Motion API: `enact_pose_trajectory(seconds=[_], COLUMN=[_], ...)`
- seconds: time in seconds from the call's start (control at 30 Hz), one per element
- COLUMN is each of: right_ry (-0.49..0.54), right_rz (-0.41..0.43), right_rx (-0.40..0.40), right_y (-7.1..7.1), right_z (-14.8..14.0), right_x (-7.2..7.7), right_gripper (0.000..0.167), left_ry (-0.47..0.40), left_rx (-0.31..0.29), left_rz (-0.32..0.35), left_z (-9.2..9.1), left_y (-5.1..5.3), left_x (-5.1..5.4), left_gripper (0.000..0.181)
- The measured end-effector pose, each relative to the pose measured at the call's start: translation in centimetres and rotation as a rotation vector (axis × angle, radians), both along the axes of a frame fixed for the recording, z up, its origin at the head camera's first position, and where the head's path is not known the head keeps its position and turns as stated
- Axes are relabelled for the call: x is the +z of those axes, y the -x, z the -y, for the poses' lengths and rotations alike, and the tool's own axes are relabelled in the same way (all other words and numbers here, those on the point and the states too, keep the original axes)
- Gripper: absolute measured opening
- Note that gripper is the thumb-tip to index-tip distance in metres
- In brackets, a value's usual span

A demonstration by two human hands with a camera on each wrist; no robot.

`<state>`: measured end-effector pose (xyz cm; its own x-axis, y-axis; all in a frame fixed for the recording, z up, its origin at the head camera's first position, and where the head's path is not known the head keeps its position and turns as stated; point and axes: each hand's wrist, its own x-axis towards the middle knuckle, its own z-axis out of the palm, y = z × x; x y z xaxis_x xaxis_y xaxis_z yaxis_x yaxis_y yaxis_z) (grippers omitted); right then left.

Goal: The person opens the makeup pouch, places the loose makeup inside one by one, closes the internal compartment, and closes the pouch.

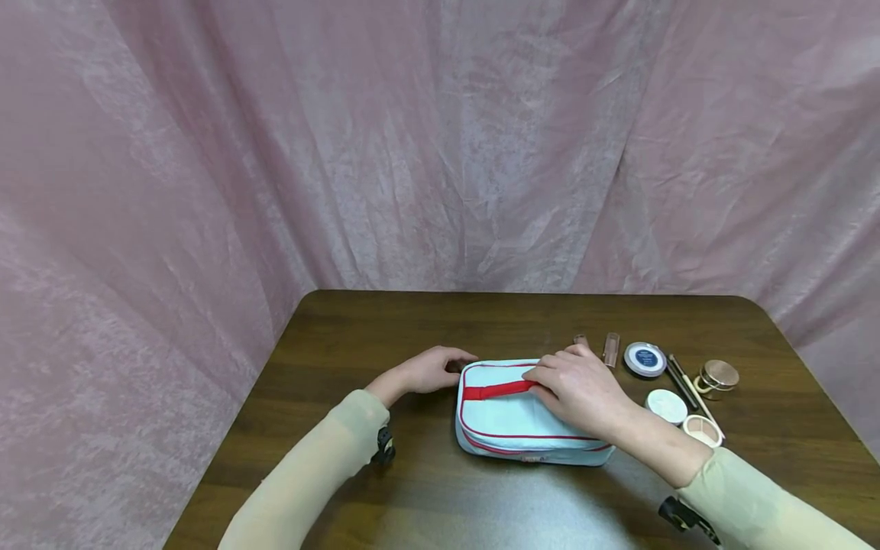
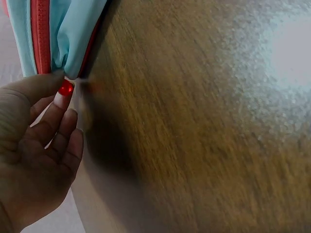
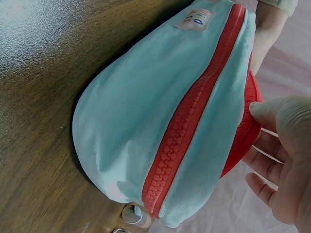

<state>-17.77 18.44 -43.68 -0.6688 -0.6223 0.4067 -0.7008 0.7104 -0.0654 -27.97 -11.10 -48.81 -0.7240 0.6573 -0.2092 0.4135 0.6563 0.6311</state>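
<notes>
A light blue bag with red piping (image 1: 522, 420) lies on the table, its red zipper (image 3: 177, 128) running along the side in the right wrist view. My right hand (image 1: 580, 389) holds the red strap (image 1: 498, 390) on top between thumb and fingers. At the bag's left end is my left hand (image 1: 428, 371); in the left wrist view its thumb and index finger (image 2: 63, 92) pinch the bag's corner (image 2: 73, 53), beside a shiny red spot. The other left fingers are loosely curled.
Right of the bag on the wooden table (image 1: 357, 328) lie a round compact (image 1: 645, 359), a white round jar (image 1: 666, 406), an open round case (image 1: 702, 431), thin pencils (image 1: 682, 382), a gold-lidded jar (image 1: 719, 374) and a small tube (image 1: 611, 349). A pink curtain (image 1: 440, 153) hangs behind.
</notes>
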Motion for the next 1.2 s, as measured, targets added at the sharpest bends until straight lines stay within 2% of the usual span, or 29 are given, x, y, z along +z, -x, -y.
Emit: enact_pose_trajectory(seconds=[0.13,0.37,0.57,0.8,1.1,1.2], right_ry=[0.003,0.003,0.008,0.014,0.014,0.02], right_rz=[-0.002,0.006,0.013,0.016,0.019,0.022], right_rx=[-0.002,-0.012,-0.013,-0.006,-0.003,-0.001], right_y=[0.01,-0.03,0.02,0.07,0.11,0.18], right_z=[-0.03,0.01,0.03,0.0,-0.06,-0.08], right_x=[-0.06,-0.06,-0.07,-0.05,-0.12,-0.03], right_gripper=[0.016,0.017,0.015,0.016,0.017,0.014], left_ry=[-0.023,-0.023,-0.035,-0.068,-0.098,-0.107], left_rx=[0.032,0.056,0.077,0.084,0.126,0.137], left_rz=[-0.003,-0.047,-0.053,-0.029,-0.088,-0.088], left_z=[0.17,0.4,0.66,0.7,0.94,0.98], left_y=[-0.03,-0.05,-0.17,-0.3,-0.44,-0.59], left_x=[-0.2,-0.02,0.01,-0.08,-0.13,0.05], left_gripper=[0.033,0.018,0.018,0.019,0.016,0.015])
